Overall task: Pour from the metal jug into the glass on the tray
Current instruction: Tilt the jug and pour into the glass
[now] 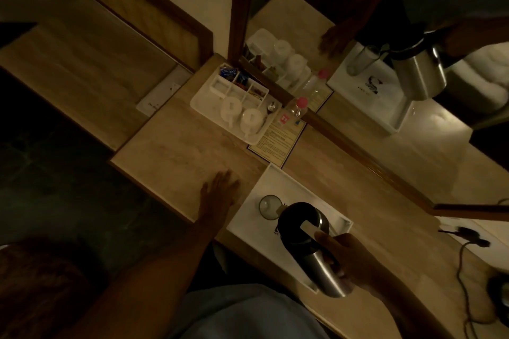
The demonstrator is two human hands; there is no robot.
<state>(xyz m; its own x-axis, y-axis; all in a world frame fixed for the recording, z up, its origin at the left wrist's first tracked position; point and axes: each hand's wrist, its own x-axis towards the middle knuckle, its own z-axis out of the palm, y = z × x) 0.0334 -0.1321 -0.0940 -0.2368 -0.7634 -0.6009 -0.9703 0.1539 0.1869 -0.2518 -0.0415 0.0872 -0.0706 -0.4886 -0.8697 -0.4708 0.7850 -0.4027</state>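
Observation:
A metal jug (322, 264) with a black lid is tilted over the white tray (281, 184), its spout reaching the rim of the glass (268, 206). The glass stands upright on the tray. My right hand (349, 256) grips the jug by its handle, thumb lying on the lid's pale lever. My left hand (219, 195) rests flat on the wooden counter left of the tray, fingers spread, holding nothing. Whether liquid is flowing cannot be told in the dim light.
A white tea tray (202, 107) with two upturned cups, sachets and a spoon sits farther back by the mirror (358, 69). A pink-capped bottle (296, 109) and a printed card (278, 139) lie beside it. A black cable (465, 264) runs at the right.

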